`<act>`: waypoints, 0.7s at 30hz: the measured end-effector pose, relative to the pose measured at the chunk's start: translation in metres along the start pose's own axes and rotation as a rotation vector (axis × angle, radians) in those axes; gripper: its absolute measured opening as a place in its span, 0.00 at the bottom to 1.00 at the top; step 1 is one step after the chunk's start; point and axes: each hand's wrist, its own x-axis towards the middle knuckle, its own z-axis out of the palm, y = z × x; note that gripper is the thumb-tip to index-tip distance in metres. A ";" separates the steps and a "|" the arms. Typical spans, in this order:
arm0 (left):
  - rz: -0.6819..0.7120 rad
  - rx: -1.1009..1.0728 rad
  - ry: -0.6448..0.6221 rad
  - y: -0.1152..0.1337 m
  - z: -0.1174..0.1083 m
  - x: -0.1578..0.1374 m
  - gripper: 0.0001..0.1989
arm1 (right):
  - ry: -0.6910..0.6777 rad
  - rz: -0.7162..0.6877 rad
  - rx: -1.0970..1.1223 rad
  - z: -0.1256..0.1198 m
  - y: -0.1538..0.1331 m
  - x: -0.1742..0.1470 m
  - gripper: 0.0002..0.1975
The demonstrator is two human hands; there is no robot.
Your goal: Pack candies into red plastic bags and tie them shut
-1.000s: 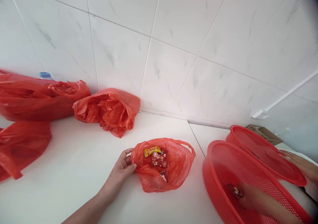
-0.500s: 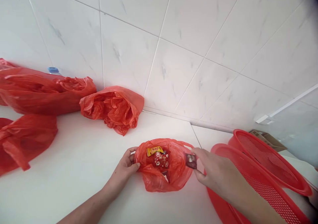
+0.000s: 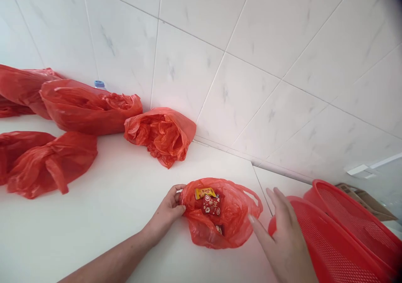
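A thin red plastic bag (image 3: 240, 228) lies with its mouth wide on the white table. My left hand (image 3: 171, 212) pinches its left rim between thumb and fingers. Inside the bag are a yellow-wrapped snack (image 3: 205, 193), a red packet with white flower prints (image 3: 211, 205) and a small dark-wrapped piece (image 3: 219, 229), partly covered by the plastic. My right hand (image 3: 282, 228) is at the bag's right side, near its handle loop, fingers spread and nothing in them.
Two red mesh baskets (image 3: 326, 237) stand at the right, a cardboard box (image 3: 366, 201) behind them. Crumpled red bags (image 3: 161, 132) line the tiled wall, and knotted red bags (image 3: 59, 161) lie at left. A blue bottle cap (image 3: 99, 83) shows behind the bags.
My right hand has let go of the small dark-red packet it held over the bag's right rim and moved back to the right, opening. My left hand still grips the bag. The view has shifted.
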 end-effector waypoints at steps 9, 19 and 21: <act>0.504 0.890 0.256 -0.003 0.001 -0.013 0.29 | -0.086 0.199 0.087 0.055 0.025 0.033 0.29; 0.460 1.331 -0.109 0.066 -0.015 0.008 0.12 | -0.030 0.418 0.878 0.006 0.013 0.054 0.19; 0.560 1.379 0.007 0.089 -0.021 0.014 0.10 | 0.139 0.486 1.116 0.001 0.017 0.059 0.20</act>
